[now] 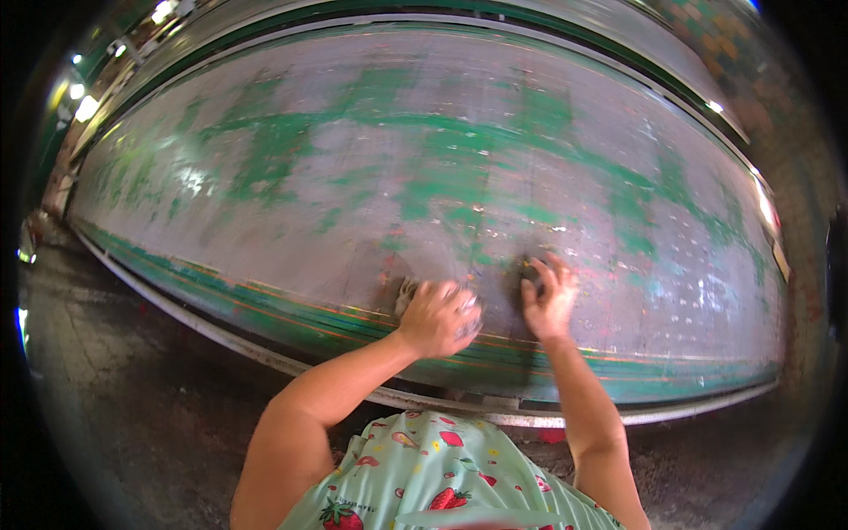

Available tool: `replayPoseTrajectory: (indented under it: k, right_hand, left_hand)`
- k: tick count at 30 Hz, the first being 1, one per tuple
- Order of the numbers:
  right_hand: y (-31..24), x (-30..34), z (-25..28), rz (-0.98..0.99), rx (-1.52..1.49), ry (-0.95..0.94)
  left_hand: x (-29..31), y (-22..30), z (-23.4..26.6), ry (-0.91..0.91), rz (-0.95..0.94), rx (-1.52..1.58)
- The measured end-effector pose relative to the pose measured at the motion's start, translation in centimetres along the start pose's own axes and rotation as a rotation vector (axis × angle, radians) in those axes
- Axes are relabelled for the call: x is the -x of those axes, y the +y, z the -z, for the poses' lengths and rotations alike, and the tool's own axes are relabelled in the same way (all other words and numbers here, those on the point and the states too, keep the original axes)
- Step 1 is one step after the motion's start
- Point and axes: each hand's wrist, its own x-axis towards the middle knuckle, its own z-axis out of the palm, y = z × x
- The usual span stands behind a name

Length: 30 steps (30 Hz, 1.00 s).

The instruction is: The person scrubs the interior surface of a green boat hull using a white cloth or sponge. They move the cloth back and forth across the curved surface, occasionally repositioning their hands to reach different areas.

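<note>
Before me lies a long work table, its grey top showing patches of worn green paint. My left hand presses down near its front edge, fingers closed round a crumpled greyish rag that sticks out beside the knuckles. Motion smears this hand a little. To its right, my right hand is bent over a small dark lump against the tabletop. Thumb and fingers grip the lump, whose kind I cannot make out. The two hands are apart.
Small coloured specks and scratches dot the tabletop. A pale rail runs along the table's near edge, close to my body. Another long table stands beyond the far edge. Dark, stained floor shows at the lower left.
</note>
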Motion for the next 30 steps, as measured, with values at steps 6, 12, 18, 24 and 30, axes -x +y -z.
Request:
replayPoseTrajectory:
  k: [6,12,18,24,30]
  right_hand:
    - [12.5,1.4,10.2,-0.207,0.447,-0.131]
    - [15.0,2.5,10.3,-0.242,0.562,-0.168]
    - [14.1,0.3,10.3,-0.306,0.571,-0.218]
    - [14.2,-0.5,10.0,-0.295,0.578,-0.187]
    - [14.2,-0.7,10.3,-0.319,0.535,-0.165]
  left_hand:
    - [12.0,-11.5,9.7,0.108,0.244,-0.253]
    - [3.0,-30.8,11.3,0.103,1.393,-0.661]
    - [-21.6,-32.9,0.5,0.068,0.95,-0.599]
    - [-38.9,-15.8,-12.4,0.051,0.438,-0.331]
    - [-37.7,-3.4,-14.9,-0.066,0.07,-0.06]
